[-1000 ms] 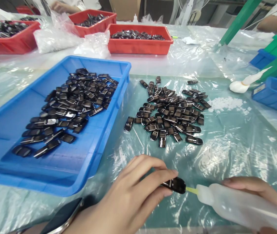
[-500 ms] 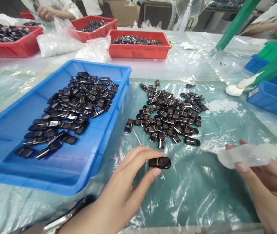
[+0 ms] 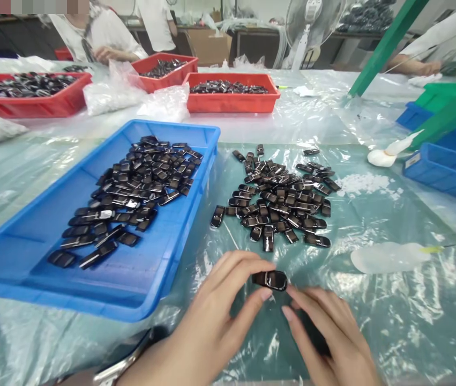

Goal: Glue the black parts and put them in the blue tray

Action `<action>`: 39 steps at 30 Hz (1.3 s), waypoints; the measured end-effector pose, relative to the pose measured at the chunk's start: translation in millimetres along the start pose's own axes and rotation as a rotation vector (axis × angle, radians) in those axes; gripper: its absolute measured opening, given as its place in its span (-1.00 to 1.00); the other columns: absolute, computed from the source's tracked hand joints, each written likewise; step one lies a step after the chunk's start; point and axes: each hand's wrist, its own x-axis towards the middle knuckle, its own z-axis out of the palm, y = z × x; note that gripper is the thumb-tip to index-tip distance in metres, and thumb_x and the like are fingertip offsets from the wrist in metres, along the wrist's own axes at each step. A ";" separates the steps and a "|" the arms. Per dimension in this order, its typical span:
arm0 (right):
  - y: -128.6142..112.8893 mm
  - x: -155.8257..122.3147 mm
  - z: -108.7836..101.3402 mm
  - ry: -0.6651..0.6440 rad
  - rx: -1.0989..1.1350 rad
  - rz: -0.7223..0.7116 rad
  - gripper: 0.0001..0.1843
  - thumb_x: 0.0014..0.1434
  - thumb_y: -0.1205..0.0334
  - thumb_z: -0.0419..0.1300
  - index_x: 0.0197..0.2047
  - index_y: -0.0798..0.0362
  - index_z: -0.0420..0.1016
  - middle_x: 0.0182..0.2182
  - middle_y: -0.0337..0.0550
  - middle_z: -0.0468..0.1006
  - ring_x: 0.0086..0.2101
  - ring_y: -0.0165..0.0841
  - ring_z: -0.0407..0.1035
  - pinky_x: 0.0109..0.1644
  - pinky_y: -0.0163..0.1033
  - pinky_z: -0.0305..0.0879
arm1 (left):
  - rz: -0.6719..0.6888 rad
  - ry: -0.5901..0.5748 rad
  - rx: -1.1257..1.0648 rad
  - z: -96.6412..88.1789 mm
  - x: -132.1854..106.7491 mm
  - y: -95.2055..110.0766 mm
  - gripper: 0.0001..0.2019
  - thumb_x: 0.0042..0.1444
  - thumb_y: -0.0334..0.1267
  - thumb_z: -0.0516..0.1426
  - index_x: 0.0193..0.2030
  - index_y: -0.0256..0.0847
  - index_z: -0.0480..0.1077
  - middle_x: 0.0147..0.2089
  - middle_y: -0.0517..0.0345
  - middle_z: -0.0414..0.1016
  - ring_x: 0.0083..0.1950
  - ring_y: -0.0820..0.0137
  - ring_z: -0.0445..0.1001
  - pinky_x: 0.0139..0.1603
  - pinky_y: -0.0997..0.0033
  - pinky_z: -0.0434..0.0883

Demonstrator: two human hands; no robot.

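A: Since the earlier frame, the bottle had left the right hand and lay on the sheeted table, three o'clock from the held dark piece. The right hand had come in to that piece's rounded end.

B: Left hand?

A: Thumb and forefinger pinched the opposite end, presumably to leave the rounded end free.

B: Right?

A: Thumb and forefinger slightly parted, no hold visible. Forefinger at the piece's end; contact could not be told.

B: Layout, from the piece?

A: Loose pile at twelve, blue tray at ten, probably for short reaches. Bottle tip pointed away, perhaps sparing the hands.
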 end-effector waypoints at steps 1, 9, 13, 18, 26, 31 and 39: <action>0.8 5.1 2.0 -0.029 -0.023 -0.037 -0.69 0.38 0.29 0.12 0.16 -0.07 0.40 -0.24 -0.14 0.50 -0.31 -0.29 0.43 -0.30 -0.18 0.38 | 0.009 -0.003 0.005 -0.1 -0.4 -0.5 -0.77 0.43 -0.35 0.03 0.16 -0.01 0.29 0.09 0.10 0.39 0.14 0.31 0.40 0.14 0.28 0.42; -0.7 22.1 -1.5 -0.135 0.183 -0.021 -0.87 0.36 0.36 0.06 -0.20 -0.06 0.37 -0.26 -0.18 0.42 -0.28 -0.33 0.39 -0.28 -0.26 0.35 | 0.040 -0.042 0.008 1.1 -1.9 -2.8 -0.76 0.44 -0.36 0.01 0.16 -0.01 0.28 0.08 0.08 0.39 0.13 0.30 0.40 0.09 0.27 0.43; -2.1 20.9 -7.3 -0.003 0.477 0.267 -0.90 0.37 0.24 0.10 -0.22 -0.12 0.39 -0.22 -0.27 0.43 -0.26 -0.41 0.38 -0.24 -0.34 0.32 | 0.064 -0.037 0.041 2.3 -3.0 -2.0 -0.75 0.44 -0.37 0.02 0.17 -0.02 0.27 0.07 0.07 0.39 0.13 0.28 0.39 0.10 0.27 0.42; -3.9 25.1 -18.3 -0.095 1.078 0.578 -0.82 0.30 0.03 0.24 -0.30 -0.11 0.50 -0.29 -0.27 0.44 -0.33 -0.42 0.42 -0.17 -0.34 0.41 | 0.187 -0.004 0.145 2.5 -3.3 -0.8 -0.73 0.43 -0.42 0.02 0.19 -0.11 0.28 0.07 0.06 0.40 0.07 0.31 0.40 0.03 0.33 0.39; -16.6 30.8 -10.3 -0.187 1.676 0.823 -0.87 0.23 0.10 0.35 -0.27 -0.04 0.63 -0.32 -0.23 0.41 -0.34 -0.42 0.33 -0.19 -0.30 0.34 | 0.392 0.128 0.279 3.9 -2.4 2.8 -0.79 0.43 -0.44 0.03 0.12 -0.30 0.38 0.00 0.04 0.44 0.00 0.37 0.39 0.02 0.42 0.33; -27.0 31.7 -12.7 -0.161 1.831 0.933 -0.85 0.14 0.13 0.43 -0.29 0.00 0.62 -0.35 -0.18 0.49 -0.29 -0.36 0.39 -0.23 -0.28 0.32 | 0.512 0.156 0.406 -0.9 -4.2 2.4 -0.76 0.47 -0.45 -0.05 0.08 -0.37 0.42 -0.03 -0.01 0.53 0.02 0.31 0.43 0.07 0.32 0.35; -41.5 31.7 -6.9 -0.196 1.886 0.934 -0.73 0.10 0.07 0.46 -0.18 0.01 0.61 -0.40 -0.18 0.49 -0.34 -0.37 0.40 -0.28 -0.29 0.32 | 0.598 0.126 0.567 -7.5 -17.6 0.5 -0.60 0.51 -0.41 -0.21 0.19 -0.36 0.40 0.06 0.04 0.57 0.11 0.30 0.44 0.11 0.29 0.37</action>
